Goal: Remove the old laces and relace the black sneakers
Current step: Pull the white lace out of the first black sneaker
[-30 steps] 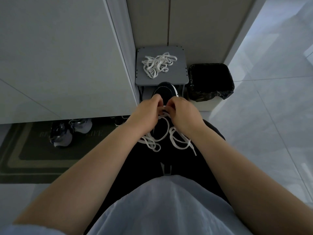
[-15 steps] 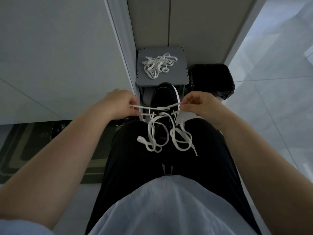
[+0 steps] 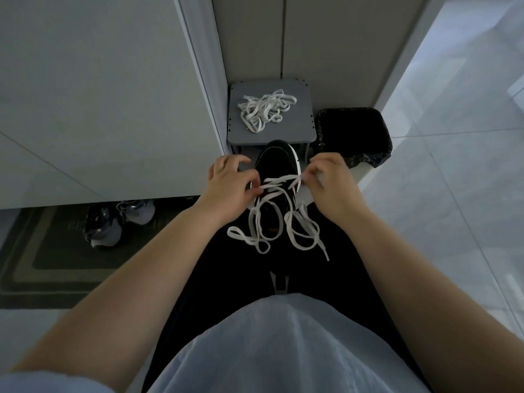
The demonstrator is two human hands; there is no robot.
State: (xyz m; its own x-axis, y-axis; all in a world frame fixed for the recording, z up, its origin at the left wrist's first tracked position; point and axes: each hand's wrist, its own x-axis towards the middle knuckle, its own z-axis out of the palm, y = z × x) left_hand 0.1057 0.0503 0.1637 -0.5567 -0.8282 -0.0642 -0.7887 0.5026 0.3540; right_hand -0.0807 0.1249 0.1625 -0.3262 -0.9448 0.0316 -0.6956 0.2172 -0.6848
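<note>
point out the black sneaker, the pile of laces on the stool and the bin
black sneaker (image 3: 276, 161), head view, on its toe
pile of laces (image 3: 265, 109), head view, middle of the tangle
bin (image 3: 353, 134), head view, on its dark liner

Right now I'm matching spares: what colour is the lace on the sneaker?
White, against the black sneaker; the lace shows best in the head view.

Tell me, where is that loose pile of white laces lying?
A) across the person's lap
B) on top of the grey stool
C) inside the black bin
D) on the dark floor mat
B: the loose pile of white laces lies on the flat top of the grey stool, beyond the black sneaker and left of the black bin.
</note>
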